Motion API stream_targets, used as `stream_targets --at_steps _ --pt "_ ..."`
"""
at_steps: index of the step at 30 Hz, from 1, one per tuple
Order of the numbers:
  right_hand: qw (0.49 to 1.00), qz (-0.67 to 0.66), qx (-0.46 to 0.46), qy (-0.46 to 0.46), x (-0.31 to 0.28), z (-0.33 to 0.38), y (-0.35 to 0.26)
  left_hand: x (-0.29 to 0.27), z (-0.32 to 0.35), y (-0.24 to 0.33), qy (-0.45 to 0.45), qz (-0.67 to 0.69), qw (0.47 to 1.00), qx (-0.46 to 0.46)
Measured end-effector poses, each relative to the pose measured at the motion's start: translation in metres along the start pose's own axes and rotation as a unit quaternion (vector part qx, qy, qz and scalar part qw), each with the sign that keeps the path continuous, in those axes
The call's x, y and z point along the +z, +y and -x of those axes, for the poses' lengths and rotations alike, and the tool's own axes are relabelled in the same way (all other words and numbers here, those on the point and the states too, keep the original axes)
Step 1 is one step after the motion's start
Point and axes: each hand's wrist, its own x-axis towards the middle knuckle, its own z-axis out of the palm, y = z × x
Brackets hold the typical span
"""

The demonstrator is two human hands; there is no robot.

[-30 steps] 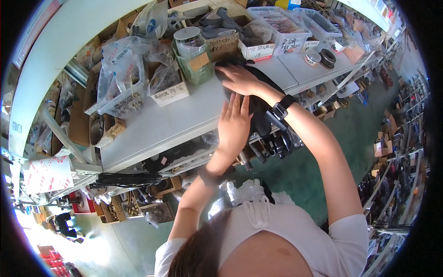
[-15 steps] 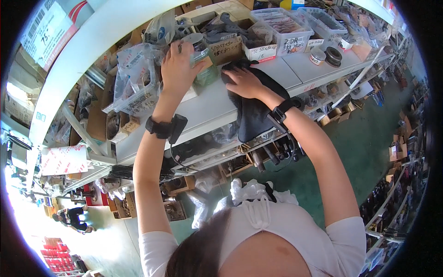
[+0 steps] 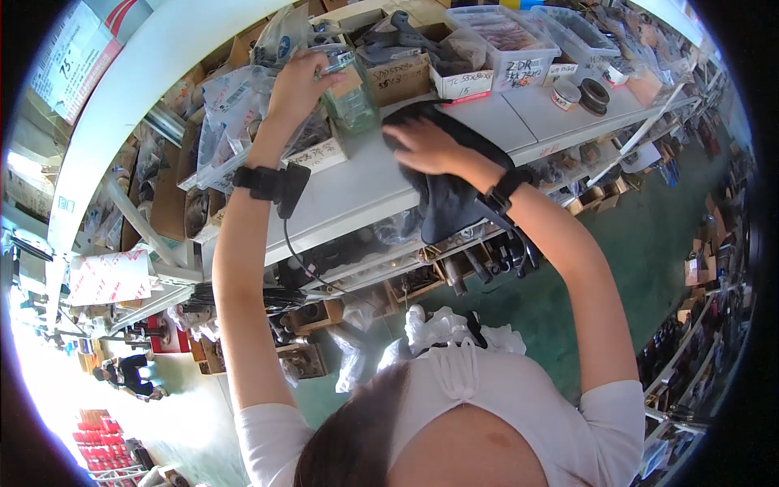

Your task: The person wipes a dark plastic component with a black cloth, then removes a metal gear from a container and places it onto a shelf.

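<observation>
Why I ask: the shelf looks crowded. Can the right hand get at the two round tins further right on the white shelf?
Probably yes: the right hand rests on black cloth; bare shelf lies between it and the tins.

Left hand point(image 3: 296, 85) up on the jar point(image 3: 350, 99) at the back of the shelf top point(image 3: 357, 191), fingers around its lid end. Right hand point(image 3: 426, 144) lies flat on the cloth bag point(image 3: 450, 199), just right of the jar, and the bag hangs over the shelf's front edge. Behind them sit cardboard boxes point(image 3: 406, 69); plastic bins point(image 3: 507, 36) stand further right. Plastic-wrapped packets point(image 3: 231, 114) crowd the left side.
</observation>
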Motion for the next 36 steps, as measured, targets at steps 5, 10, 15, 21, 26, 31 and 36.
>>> stream_targets --at_steps 5,10,15,21,26,31,36 --pt "0.996 -0.001 -0.092 0.005 0.017 0.005 -0.028 -0.003 0.003 0.003 -0.003 0.015 1.0 -0.027" --pt "0.995 0.016 -0.069 0.066 0.032 -0.024 -0.028 -0.007 0.007 0.021 0.056 -0.003 0.998 -0.007" --pt "0.996 0.035 -0.049 0.064 0.035 -0.052 -0.033 -0.027 0.008 0.038 0.091 -0.033 0.995 0.003" --pt "0.996 -0.044 -0.059 0.045 0.029 -0.085 -0.026 -0.031 0.011 0.042 0.109 -0.042 0.993 0.011" --pt "0.996 -0.065 -0.038 -0.049 0.019 -0.068 -0.024 -0.034 0.008 0.051 0.133 -0.052 0.99 -0.008" --pt "0.99 -0.04 -0.116 -0.073 0.02 0.009 -0.048 -0.043 0.005 0.041 0.17 -0.091 0.98 0.043" --pt "0.989 -0.04 -0.101 -0.105 0.01 0.021 -0.05 -0.044 0.001 0.042 0.146 -0.096 0.983 0.047"
